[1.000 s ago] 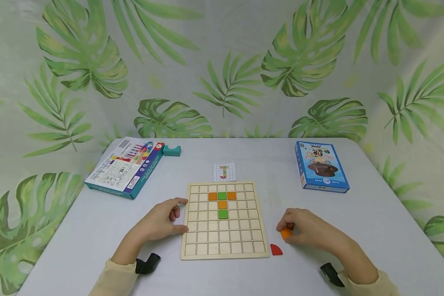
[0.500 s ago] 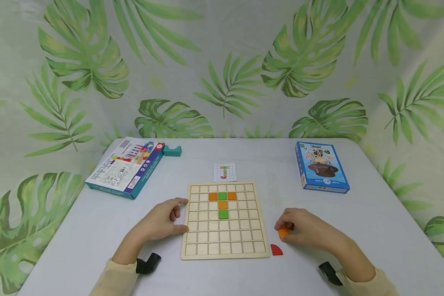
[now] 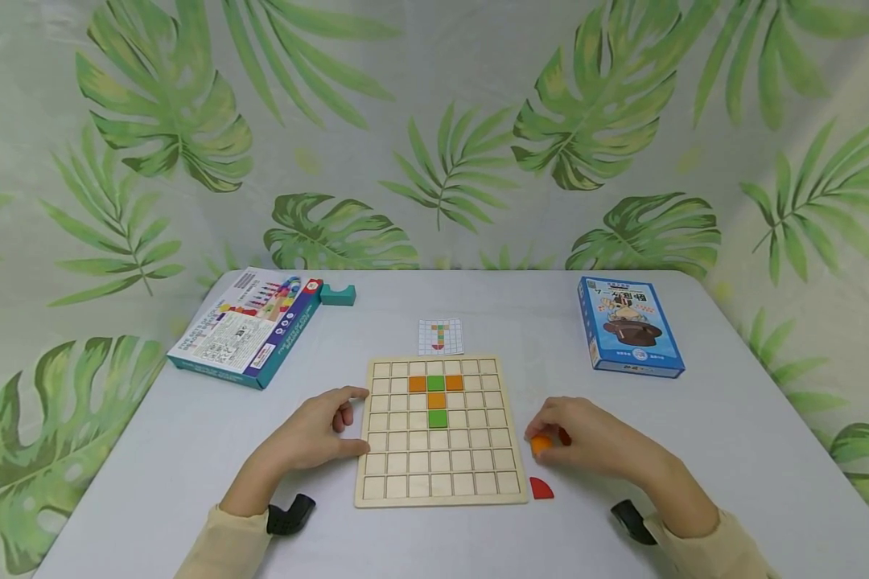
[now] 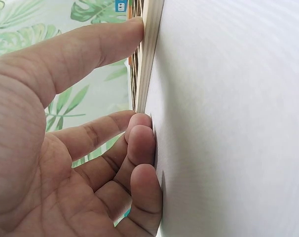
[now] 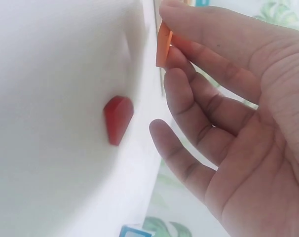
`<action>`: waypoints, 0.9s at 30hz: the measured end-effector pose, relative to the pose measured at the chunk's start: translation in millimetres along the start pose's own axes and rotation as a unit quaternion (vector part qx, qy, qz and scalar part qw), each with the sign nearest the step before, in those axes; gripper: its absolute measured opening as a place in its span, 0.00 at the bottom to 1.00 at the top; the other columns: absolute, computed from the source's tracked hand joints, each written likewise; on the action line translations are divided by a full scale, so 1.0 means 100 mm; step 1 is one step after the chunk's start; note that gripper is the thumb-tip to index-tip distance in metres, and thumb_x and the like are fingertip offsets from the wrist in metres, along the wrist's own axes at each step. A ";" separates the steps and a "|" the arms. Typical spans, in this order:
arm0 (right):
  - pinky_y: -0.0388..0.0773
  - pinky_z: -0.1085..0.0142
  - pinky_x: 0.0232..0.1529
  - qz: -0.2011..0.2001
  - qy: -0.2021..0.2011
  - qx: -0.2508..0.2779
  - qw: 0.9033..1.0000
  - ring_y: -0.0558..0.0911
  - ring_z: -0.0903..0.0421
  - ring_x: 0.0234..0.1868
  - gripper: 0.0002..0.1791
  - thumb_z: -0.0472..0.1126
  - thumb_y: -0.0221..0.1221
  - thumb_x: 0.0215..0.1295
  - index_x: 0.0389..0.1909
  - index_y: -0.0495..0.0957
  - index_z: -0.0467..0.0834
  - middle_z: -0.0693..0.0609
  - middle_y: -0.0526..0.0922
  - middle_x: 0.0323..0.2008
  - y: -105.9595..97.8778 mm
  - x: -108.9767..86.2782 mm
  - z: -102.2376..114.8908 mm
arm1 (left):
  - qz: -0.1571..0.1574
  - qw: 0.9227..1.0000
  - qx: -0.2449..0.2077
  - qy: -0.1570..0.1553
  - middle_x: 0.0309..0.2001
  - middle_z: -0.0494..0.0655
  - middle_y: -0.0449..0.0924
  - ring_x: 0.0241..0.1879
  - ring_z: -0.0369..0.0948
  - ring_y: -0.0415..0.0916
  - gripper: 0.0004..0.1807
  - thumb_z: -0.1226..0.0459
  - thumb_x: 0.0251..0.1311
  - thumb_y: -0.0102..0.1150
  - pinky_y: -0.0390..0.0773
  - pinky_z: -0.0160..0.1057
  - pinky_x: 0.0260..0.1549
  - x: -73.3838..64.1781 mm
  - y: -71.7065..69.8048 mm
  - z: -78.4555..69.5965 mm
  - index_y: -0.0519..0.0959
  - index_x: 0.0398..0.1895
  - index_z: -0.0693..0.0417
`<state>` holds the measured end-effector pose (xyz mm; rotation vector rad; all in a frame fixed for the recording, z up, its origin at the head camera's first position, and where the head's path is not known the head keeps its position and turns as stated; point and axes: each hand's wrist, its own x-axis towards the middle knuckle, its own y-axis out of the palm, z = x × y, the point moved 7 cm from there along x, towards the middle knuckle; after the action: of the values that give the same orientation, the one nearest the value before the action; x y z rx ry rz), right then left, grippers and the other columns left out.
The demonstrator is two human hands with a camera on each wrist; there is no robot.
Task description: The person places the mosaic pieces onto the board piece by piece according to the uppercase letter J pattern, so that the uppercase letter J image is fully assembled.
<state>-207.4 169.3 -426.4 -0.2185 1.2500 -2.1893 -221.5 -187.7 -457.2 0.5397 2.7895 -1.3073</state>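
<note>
On the white table lies a wooden grid board (image 3: 398, 464) with orange and green square tiles (image 3: 436, 400) set in a T shape. My left hand (image 3: 311, 430) touches the board's left edge with thumb and index fingertip; in the left wrist view its other fingers bend against the table. Just right of the board, my right hand (image 3: 597, 438) pinches an orange tile (image 5: 163, 45) between thumb and fingers, raised off the table. A red quarter-circle piece (image 3: 541, 488) lies near the board's lower right corner. Another red piece (image 3: 565, 437) shows partly beneath the right hand.
A pattern card (image 3: 440, 336) with a coloured design lies behind the board. At the back left are a flat game box (image 3: 249, 326) and a teal block (image 3: 338, 296). A blue box (image 3: 632, 326) lies at the back right.
My right hand has moved left towards the board with the orange tile, uncovering more of the red piece beneath it. The left hand has stayed in place.
</note>
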 end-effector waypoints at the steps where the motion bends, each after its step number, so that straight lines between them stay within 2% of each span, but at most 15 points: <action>1: 0.74 0.72 0.35 0.000 0.001 0.000 1.000 0.75 0.61 0.34 0.10 0.42 0.75 0.64 0.46 0.90 0.48 0.59 0.81 0.36 0.00 0.02 0.01 | 0.000 1.000 0.000 -0.001 0.37 0.44 0.73 0.37 0.40 0.69 0.42 0.60 0.52 0.84 0.67 0.37 0.36 0.00 0.00 0.00 0.76 0.71 0.55; 6: 0.80 0.70 0.42 0.000 0.002 0.001 1.000 0.78 0.61 0.38 0.11 0.43 0.76 0.64 0.46 0.90 0.48 0.59 0.85 0.41 0.00 0.09 0.06 | 0.001 1.000 0.000 0.001 0.38 0.44 0.73 0.37 0.40 0.69 0.42 0.60 0.52 0.84 0.68 0.37 0.36 0.00 0.00 0.01 0.76 0.71 0.56; 12: 0.85 0.60 0.53 0.005 -0.007 -0.010 1.000 0.81 0.60 0.45 0.13 0.42 0.76 0.63 0.48 0.90 0.47 0.60 0.85 0.43 0.00 0.18 0.15 | 0.001 1.000 -0.001 0.005 0.38 0.44 0.73 0.37 0.40 0.69 0.42 0.60 0.52 0.84 0.68 0.37 0.36 0.01 0.00 0.01 0.76 0.72 0.56; 23: 0.83 0.57 0.56 0.005 -0.042 -0.007 0.999 0.81 0.60 0.46 0.13 0.43 0.75 0.66 0.49 0.90 0.46 0.60 0.86 0.45 0.03 0.39 0.37 | 0.003 1.000 -0.003 0.001 0.37 0.44 0.73 0.37 0.40 0.69 0.42 0.60 0.52 0.84 0.67 0.37 0.36 0.00 -0.01 0.00 0.75 0.72 0.56; 27: 0.84 0.58 0.54 -0.001 -0.046 -0.004 0.999 0.80 0.58 0.45 0.13 0.42 0.75 0.65 0.49 0.89 0.44 0.58 0.86 0.44 0.03 0.46 0.44 | 0.003 1.000 -0.001 0.006 0.38 0.44 0.73 0.37 0.40 0.69 0.42 0.60 0.52 0.84 0.67 0.37 0.36 0.00 -0.01 0.00 0.75 0.72 0.56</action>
<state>-224.8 109.4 -412.1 -0.3201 1.2097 -2.1519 -221.8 -188.0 -456.4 0.5579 2.7955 -1.3027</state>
